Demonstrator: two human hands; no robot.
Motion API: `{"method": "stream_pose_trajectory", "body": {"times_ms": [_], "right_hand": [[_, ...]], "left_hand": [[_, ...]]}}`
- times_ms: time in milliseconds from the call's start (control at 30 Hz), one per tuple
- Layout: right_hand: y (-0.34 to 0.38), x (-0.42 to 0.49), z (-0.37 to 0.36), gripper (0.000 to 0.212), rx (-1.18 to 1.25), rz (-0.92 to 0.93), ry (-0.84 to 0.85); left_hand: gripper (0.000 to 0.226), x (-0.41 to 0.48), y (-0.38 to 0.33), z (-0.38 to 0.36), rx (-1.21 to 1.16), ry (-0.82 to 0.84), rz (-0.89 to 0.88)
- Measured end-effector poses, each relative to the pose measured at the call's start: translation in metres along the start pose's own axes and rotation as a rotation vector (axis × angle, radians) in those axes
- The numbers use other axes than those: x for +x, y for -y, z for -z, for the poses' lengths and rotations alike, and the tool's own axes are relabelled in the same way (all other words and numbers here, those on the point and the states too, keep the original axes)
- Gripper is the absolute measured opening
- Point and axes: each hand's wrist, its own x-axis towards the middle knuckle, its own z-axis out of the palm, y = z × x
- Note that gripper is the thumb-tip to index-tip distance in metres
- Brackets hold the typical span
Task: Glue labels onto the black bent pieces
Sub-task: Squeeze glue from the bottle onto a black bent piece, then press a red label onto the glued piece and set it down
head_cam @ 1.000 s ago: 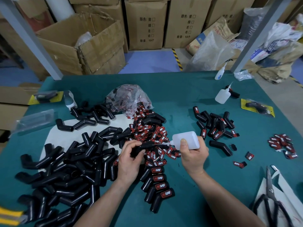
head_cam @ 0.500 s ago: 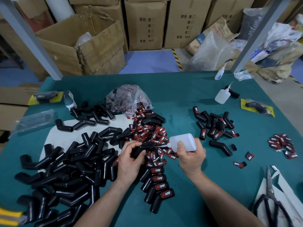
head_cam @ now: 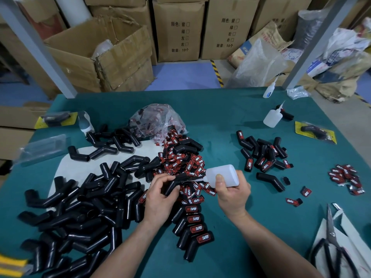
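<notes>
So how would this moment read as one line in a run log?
step: gluing | left hand: holds black bent piece | right hand: grips glue bottle, nozzle at piece | loose labels: piled behind

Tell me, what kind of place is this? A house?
Likely a small factory or warehouse workroom, not a house: stacked cardboard boxes stand behind the green table, which holds a heap of identical black bent pieces and a pile of red labels.

Left hand (head_cam: 158, 197) holds a black bent piece (head_cam: 176, 182); right hand (head_cam: 232, 194) tips glue bottle (head_cam: 221, 175) onto it.
</notes>
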Motion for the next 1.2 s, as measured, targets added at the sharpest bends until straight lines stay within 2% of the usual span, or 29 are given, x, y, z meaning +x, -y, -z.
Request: {"method": "stream_pose_trajectory", "body": {"times_ms": [367, 467, 567, 700, 767, 833, 1000, 1200], "right_hand": [[-0.003, 0.004, 0.002, 0.028, 0.014, -0.003, -0.020], [-0.002, 0.011, 0.002, 0.019, 0.156, -0.199, -0.088], [-0.011, 0.026, 0.006, 0.012, 0.317, -0.326, 0.003], [-0.032, 0.037, 0.004, 0.021, 0.148, -0.382, 0.295], [-0.044, 0.033, 0.001, 0.028, 0.025, -0.374, 0.375], [-0.050, 0.029, -0.001, 0.026, -0.074, -0.311, 0.433], [-0.058, 0.027, -0.003, 0.021, -0.256, -0.261, 0.415], [-0.064, 0.026, -0.006, 0.029, -0.323, -0.301, 0.466]], "left_hand": [[0.045, 0.000, -0.004, 0.003, -0.001, -0.021, 0.003], [0.050, 0.000, -0.007, 0.003, -0.077, -0.034, 0.034], [0.046, 0.002, -0.004, 0.003, -0.111, -0.059, 0.070], [0.041, 0.003, -0.002, 0.003, -0.085, -0.067, 0.097], [0.041, 0.002, -0.003, 0.003, -0.091, -0.069, 0.103], [0.042, 0.002, -0.004, 0.004, -0.086, -0.074, 0.094], [0.032, 0.000, -0.003, 0.005, -0.080, -0.062, 0.107], [0.028, 0.001, 0.000, 0.005, -0.119, -0.085, 0.107]]}}
